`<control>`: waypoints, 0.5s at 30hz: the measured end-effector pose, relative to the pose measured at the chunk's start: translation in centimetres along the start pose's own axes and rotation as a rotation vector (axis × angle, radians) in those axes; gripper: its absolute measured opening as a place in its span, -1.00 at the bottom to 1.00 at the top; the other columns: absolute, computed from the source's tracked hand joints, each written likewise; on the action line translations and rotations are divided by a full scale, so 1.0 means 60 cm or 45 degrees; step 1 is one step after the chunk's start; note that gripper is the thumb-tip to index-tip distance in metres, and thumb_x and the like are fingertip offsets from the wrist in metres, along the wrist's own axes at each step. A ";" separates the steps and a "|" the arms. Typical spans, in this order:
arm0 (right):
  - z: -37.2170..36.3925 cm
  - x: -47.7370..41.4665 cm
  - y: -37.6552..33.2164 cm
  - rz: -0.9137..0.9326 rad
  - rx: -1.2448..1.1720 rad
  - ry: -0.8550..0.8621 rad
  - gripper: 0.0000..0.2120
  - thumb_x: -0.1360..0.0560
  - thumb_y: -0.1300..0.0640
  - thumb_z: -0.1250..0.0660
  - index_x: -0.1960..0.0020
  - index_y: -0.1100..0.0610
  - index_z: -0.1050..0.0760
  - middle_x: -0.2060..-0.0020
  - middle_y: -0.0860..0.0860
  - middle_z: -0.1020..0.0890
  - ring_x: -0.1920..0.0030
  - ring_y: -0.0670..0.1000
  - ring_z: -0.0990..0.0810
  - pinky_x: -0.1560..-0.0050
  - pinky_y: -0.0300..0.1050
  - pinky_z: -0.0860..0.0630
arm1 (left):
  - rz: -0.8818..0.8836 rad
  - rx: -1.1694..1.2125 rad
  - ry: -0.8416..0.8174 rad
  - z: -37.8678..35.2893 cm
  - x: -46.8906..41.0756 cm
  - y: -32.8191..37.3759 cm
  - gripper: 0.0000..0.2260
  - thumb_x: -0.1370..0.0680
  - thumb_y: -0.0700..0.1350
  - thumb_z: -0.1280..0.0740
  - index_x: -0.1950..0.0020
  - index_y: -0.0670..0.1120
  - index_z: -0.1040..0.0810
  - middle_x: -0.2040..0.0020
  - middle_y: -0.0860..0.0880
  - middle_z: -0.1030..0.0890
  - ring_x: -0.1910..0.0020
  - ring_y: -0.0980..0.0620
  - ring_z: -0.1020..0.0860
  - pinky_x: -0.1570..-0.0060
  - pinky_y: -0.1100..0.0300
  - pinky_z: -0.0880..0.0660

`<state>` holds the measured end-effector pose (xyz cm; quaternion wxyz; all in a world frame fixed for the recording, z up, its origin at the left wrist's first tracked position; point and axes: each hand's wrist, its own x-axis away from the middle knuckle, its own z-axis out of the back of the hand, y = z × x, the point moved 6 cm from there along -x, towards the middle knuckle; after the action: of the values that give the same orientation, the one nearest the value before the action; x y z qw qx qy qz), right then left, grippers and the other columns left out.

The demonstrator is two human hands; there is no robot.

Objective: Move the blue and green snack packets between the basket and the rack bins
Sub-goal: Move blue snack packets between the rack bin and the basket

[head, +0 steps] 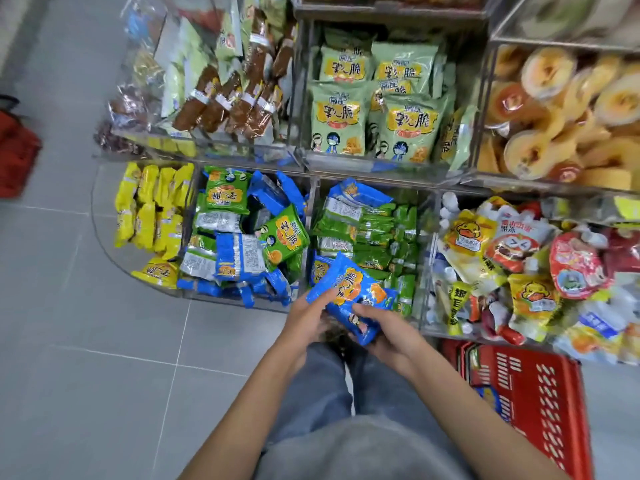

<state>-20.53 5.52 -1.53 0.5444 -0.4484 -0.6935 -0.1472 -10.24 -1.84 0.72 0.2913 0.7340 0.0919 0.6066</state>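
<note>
Both of my hands hold blue snack packets [349, 292] in front of the lower rack bins. My left hand [308, 318] grips their left edge and my right hand [384, 332] holds them from below on the right. Just behind them, a clear bin [367, 237] holds mostly green packets with some blue ones. The bin to its left [242, 233] has blue and green packets mixed together. The red basket [533, 393] stands on the floor at my right, with a blue packet [488, 398] showing inside it.
Yellow packets [152, 209] fill the curved end bin at the left. A bin of mixed pouches [519, 268] stands at the right above the basket. Upper bins hold pale green bags [374, 98], brown bars and round cakes. Another red basket [17, 154] sits on the grey tile floor at far left.
</note>
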 end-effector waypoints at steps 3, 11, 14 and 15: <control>-0.026 0.008 -0.010 0.068 0.317 -0.070 -0.88 -0.43 0.27 -0.38 0.08 0.09 -0.55 0.32 -0.05 -0.69 0.34 -0.08 -0.65 0.24 -0.17 -0.59 | -0.103 0.250 0.168 0.020 0.004 0.012 -0.93 -0.55 -0.21 -0.30 0.06 -0.08 -0.56 0.23 -0.02 -0.65 0.29 0.08 -0.60 0.30 0.28 -0.54; -0.070 -0.020 -0.041 0.160 0.821 -0.276 -0.85 -0.49 -0.01 -0.33 -0.03 0.00 -0.52 0.12 -0.13 -0.66 0.21 -0.18 -0.64 0.00 -0.14 -0.50 | -0.068 0.750 0.282 0.084 0.010 -0.002 -0.67 -0.59 -0.07 -0.23 -0.31 -0.18 -0.47 -0.17 -0.19 -0.59 -0.07 -0.12 -0.58 -0.01 0.03 -0.51; -0.053 -0.071 -0.076 0.279 0.697 0.006 -0.68 -0.53 -0.16 -0.20 -0.01 0.06 -0.53 -0.03 0.04 -0.63 0.07 -0.01 -0.61 -0.07 -0.06 -0.52 | 0.051 0.888 0.202 0.095 0.010 -0.025 -0.74 -0.58 0.04 -0.21 -0.11 -0.07 -0.58 0.07 -0.09 -0.70 0.15 -0.06 -0.68 0.23 0.06 -0.62; -0.046 -0.089 -0.089 0.371 0.749 0.144 -0.65 -0.53 -0.16 -0.20 -0.04 0.10 -0.52 -0.07 0.08 -0.62 0.02 0.04 -0.59 -0.12 -0.01 -0.50 | 0.087 0.915 0.186 0.097 0.009 -0.033 -0.74 -0.58 0.05 -0.21 -0.08 -0.06 -0.58 0.11 -0.09 -0.70 0.20 -0.06 -0.68 0.30 0.08 -0.61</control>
<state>-22.97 -1.80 -3.76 0.7036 -0.3574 -0.6035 0.1140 -4.19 -1.80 -0.43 -0.0129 0.7470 0.2950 0.5956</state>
